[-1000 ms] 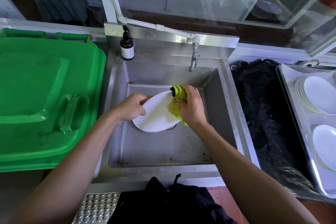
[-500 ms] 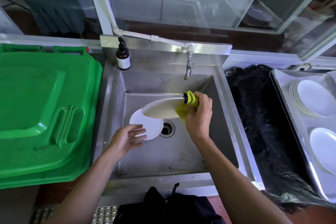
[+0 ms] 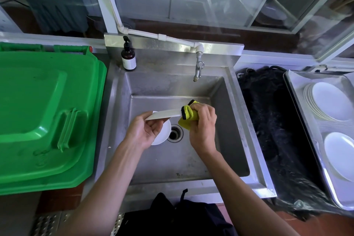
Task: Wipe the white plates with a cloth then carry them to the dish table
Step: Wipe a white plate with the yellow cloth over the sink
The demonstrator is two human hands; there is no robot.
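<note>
Since half a second ago my left hand [image 3: 142, 132] has come up from the sink floor and taken the near-left edge of the raised plate [image 3: 162, 115]; a second ago that plate faced me, now I see it almost edge-on, held level above the basin.

Hard to read: the raised plate shows only its thin rim. A second white plate [image 3: 162, 136] lies on the sink [image 3: 226, 140] floor just left of the drain [image 3: 174, 133], largely covered by my left hand. Whether the raised plate is a single one, cannot tell. The right-hand tray [image 3: 298, 120] is cut by the frame edge, with a stack of white plates [image 3: 329, 101] and another plate [image 3: 340, 155] in it.

Fingers: left fingers [image 3: 153, 125] curled under the raised plate's edge with the thumb on top, pinching it. Right hand [image 3: 203, 122] curled tight round the yellow cloth [image 3: 188, 116], which wraps the plate's right edge.

Green bin lid [image 3: 47, 113] lies left of the sink; soap bottle [image 3: 128, 55] stands at its back-left corner, tap [image 3: 198, 67] mid-back.
</note>
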